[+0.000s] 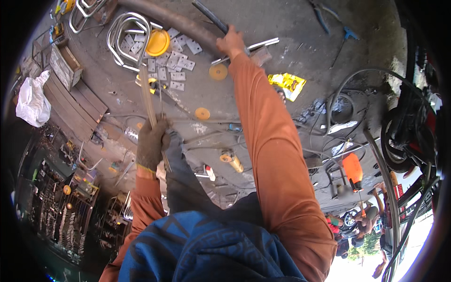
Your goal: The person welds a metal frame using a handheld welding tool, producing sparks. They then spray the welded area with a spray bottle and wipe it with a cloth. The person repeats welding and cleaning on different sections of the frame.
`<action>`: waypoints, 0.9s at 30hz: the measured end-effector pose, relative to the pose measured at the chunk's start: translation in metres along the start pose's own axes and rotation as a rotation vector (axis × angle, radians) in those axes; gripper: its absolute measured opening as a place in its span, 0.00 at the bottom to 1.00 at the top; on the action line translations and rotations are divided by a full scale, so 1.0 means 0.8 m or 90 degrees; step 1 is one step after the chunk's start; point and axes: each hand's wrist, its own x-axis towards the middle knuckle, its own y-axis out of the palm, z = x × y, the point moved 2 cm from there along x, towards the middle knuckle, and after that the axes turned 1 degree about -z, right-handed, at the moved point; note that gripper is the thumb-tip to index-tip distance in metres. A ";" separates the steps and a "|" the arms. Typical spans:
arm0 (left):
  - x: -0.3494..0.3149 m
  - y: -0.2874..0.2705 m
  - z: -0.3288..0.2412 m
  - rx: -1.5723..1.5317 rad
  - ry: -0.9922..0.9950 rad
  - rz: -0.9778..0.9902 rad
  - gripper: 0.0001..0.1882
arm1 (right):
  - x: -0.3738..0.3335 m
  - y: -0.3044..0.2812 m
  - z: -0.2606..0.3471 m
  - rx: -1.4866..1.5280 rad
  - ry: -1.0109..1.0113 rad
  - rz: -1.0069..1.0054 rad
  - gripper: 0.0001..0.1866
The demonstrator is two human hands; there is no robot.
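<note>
My left hand (152,141), in a dark work glove, is closed around a bundle of thin metal rods (147,101) that stick out above and below the fist. My right hand (231,43), bare, reaches far forward and closes around a dark round bar (210,16) slanting up to the left. Beside that hand a shiny metal tube (264,44) lies on the ground, partly hidden by the wrist. A thick rusty pipe (174,21) runs toward the same hand. Flat metal plates with holes (177,76) lie scattered between my hands, near bent shiny tube frames (112,42).
A yellow round lid (158,43) rests among the plates. Cables (329,105) and hoses cross the ground at right. A yellow packet (290,84), brown discs (218,72) and an orange object (352,167) lie around. A metal box (65,66) stands left; other people (366,218) are at lower right.
</note>
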 end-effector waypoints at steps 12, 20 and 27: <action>0.106 0.131 -0.098 0.014 0.159 0.082 0.16 | -0.235 -0.154 -0.201 0.717 0.143 0.418 0.21; 0.248 0.314 -0.107 0.476 0.304 0.068 0.17 | -0.234 -0.131 -0.240 0.659 0.231 0.252 0.15; 0.322 0.328 -0.081 0.716 0.399 -0.029 0.24 | -0.188 -0.142 -0.186 0.481 0.380 0.333 0.18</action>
